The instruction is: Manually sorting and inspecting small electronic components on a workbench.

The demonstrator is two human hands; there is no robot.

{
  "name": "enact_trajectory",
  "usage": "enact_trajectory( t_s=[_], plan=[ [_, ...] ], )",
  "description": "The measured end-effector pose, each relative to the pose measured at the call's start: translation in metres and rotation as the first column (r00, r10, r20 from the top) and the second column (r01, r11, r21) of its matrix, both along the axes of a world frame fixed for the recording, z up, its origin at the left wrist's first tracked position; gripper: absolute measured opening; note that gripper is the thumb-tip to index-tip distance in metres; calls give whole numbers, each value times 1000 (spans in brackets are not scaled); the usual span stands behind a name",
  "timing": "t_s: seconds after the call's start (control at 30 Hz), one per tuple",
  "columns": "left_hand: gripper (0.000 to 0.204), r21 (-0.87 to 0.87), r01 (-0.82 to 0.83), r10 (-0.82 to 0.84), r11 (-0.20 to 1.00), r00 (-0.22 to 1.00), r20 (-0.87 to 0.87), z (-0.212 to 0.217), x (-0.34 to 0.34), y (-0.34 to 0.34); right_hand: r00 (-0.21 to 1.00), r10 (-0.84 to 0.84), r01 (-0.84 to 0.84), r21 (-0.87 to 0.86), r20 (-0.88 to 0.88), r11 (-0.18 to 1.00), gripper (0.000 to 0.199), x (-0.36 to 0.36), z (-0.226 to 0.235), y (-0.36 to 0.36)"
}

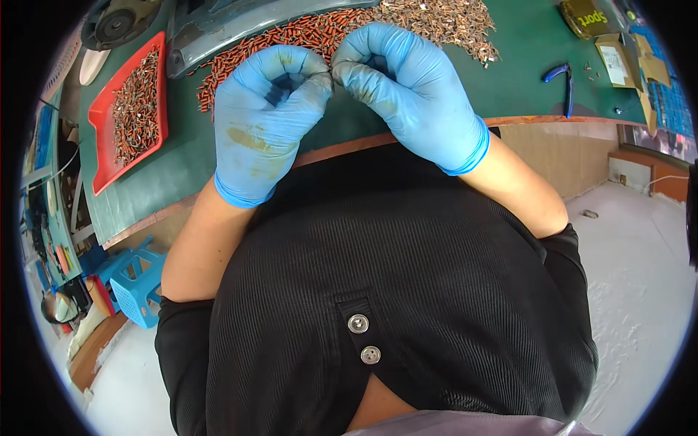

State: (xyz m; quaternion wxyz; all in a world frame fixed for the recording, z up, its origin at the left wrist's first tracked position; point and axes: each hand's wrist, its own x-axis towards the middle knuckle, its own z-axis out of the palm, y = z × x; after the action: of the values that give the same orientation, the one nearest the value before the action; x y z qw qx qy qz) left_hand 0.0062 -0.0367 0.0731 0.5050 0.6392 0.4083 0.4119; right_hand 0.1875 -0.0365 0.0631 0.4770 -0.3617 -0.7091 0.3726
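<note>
Both my hands wear thin blue gloves with dark smudges on the fingertips. My left hand and my right hand meet over the near part of the green table. Thumb and forefinger of each are pinched together, tips touching or nearly so. Whatever sits between the fingertips is too small or too covered to make out. Just beyond my hands spreads a heap of small red-brown cylindrical parts with metal ends. Farther to the right it joins a pile of small copper and silver metal pieces.
A red tray with more small parts stands at the left. Behind the heap lies a grey plastic tray. Blue-handled pliers and an open cardboard box are on the right. A blue stool stands below the table's left end.
</note>
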Motion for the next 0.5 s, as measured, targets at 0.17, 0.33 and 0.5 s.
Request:
enact_trajectory(
  t_s=[0.17,0.33,0.5],
  plan=[
    [9,-14,-65,66,998,994,91,0,5,-2,977,-15,-26,-184,-214,983,11,-6,-2,-6],
    [9,-2,-78,78,997,994,75,1,3,-2,960,20,-80,-207,-278,975,14,1,-2,-1],
    [8,34,-102,98,994,991,91,0,4,-4,988,9,-51,-269,-157,962,11,-3,3,-4]
  ],
)
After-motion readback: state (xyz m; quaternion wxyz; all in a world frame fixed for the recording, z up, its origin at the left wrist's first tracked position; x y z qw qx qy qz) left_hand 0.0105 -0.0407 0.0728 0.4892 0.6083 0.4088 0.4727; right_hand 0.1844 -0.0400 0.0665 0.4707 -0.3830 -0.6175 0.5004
